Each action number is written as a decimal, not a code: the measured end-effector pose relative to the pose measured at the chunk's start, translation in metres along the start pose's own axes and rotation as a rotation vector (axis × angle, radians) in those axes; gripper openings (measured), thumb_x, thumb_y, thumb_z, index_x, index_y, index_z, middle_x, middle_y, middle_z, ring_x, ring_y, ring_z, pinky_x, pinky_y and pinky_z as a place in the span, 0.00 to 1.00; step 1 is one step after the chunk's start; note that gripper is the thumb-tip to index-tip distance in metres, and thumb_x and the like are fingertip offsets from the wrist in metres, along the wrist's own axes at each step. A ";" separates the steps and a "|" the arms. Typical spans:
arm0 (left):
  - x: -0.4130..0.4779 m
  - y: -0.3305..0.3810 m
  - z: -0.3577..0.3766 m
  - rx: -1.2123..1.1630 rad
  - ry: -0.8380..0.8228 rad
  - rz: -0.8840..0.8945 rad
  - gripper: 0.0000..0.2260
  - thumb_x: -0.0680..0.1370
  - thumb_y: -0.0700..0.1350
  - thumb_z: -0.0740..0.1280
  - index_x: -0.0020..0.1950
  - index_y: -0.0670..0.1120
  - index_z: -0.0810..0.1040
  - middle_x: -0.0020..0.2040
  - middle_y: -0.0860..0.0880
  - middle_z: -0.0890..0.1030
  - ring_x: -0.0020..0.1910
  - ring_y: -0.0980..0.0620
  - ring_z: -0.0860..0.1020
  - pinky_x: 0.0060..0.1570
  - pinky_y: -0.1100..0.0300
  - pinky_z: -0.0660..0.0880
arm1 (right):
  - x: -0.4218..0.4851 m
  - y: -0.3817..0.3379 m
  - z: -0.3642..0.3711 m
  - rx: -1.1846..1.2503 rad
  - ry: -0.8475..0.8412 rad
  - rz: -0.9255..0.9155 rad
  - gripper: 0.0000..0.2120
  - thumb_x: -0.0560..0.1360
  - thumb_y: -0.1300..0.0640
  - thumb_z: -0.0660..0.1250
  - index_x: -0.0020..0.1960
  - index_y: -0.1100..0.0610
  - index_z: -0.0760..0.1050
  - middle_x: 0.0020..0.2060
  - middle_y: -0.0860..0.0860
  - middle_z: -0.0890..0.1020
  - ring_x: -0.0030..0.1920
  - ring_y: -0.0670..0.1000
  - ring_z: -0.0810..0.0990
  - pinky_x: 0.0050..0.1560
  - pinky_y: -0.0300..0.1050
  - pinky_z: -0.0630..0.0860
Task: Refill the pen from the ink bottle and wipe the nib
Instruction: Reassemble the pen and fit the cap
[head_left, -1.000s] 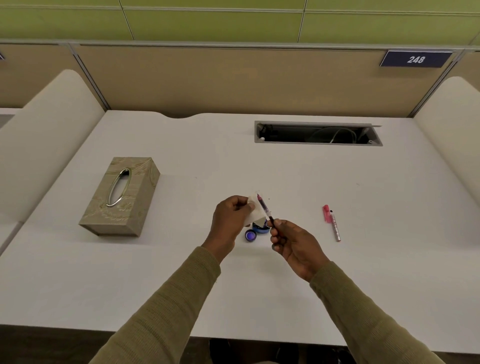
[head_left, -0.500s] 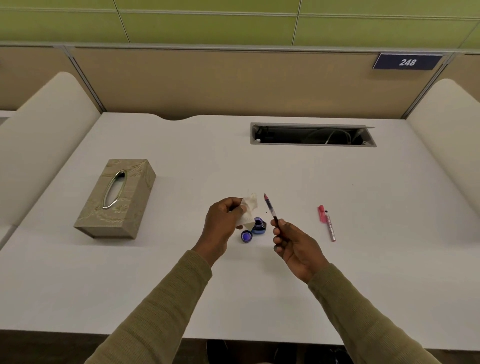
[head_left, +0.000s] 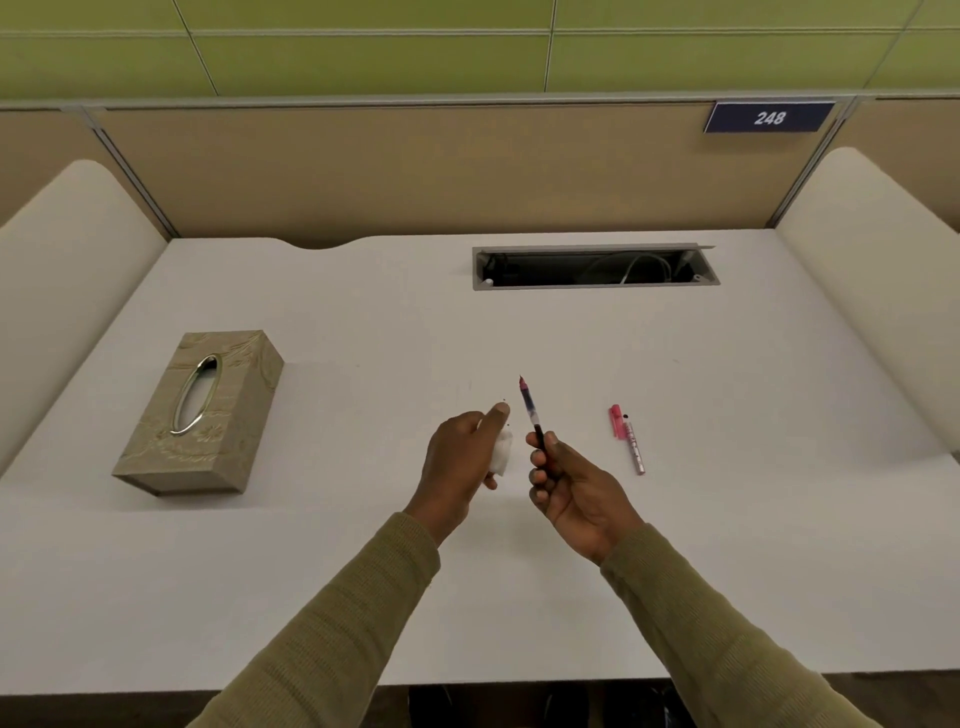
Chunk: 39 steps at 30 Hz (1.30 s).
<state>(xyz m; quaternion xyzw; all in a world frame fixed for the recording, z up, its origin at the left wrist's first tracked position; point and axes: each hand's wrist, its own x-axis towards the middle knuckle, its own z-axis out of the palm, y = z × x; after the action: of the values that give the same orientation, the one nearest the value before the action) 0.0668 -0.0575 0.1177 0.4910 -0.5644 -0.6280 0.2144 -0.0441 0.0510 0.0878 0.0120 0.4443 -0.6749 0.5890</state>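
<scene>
My right hand (head_left: 574, 488) pinches the lower end of the pen's inner part (head_left: 530, 410), a thin clear tube with dark ink and a pink nib end pointing up and away. My left hand (head_left: 462, 462) is closed around a crumpled white tissue (head_left: 501, 453), a short gap left of the pen. The ink bottle and its cap are hidden behind my left hand. The pen's pink cap and patterned barrel (head_left: 629, 441) lie on the white desk (head_left: 363, 571) to the right.
A beige tissue box (head_left: 200, 413) with an oval metal slot sits on the left. A cable tray opening (head_left: 595, 267) is cut into the desk at the back. Padded dividers flank both sides.
The tissue has come off the pen tip: my left hand drew back and lowered, now covering the ink bottle. My right hand shifted right, keeping the pen upright.
</scene>
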 end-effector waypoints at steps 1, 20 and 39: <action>-0.001 0.001 0.005 0.024 -0.020 0.035 0.18 0.80 0.54 0.67 0.37 0.43 0.73 0.35 0.44 0.78 0.29 0.46 0.75 0.23 0.63 0.70 | -0.001 -0.001 -0.002 0.000 0.002 -0.003 0.12 0.78 0.53 0.69 0.55 0.60 0.83 0.37 0.50 0.78 0.34 0.47 0.74 0.33 0.38 0.72; 0.008 0.004 0.059 0.022 -0.125 0.127 0.07 0.78 0.46 0.71 0.47 0.42 0.82 0.35 0.48 0.80 0.31 0.51 0.76 0.32 0.55 0.75 | -0.004 -0.028 -0.044 -0.407 0.101 -0.149 0.17 0.81 0.46 0.64 0.57 0.59 0.82 0.43 0.52 0.85 0.39 0.49 0.81 0.40 0.44 0.77; 0.018 0.004 0.078 0.025 -0.069 0.103 0.07 0.78 0.46 0.72 0.48 0.42 0.82 0.37 0.47 0.80 0.32 0.51 0.77 0.33 0.55 0.75 | 0.050 -0.053 -0.130 -1.502 0.751 -0.345 0.10 0.79 0.56 0.65 0.56 0.61 0.75 0.53 0.59 0.77 0.54 0.63 0.78 0.51 0.53 0.74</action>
<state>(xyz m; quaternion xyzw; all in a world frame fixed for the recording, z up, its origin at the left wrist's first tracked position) -0.0090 -0.0345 0.1058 0.4418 -0.6038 -0.6256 0.2209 -0.1679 0.0871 0.0132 -0.2262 0.9348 -0.2330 0.1436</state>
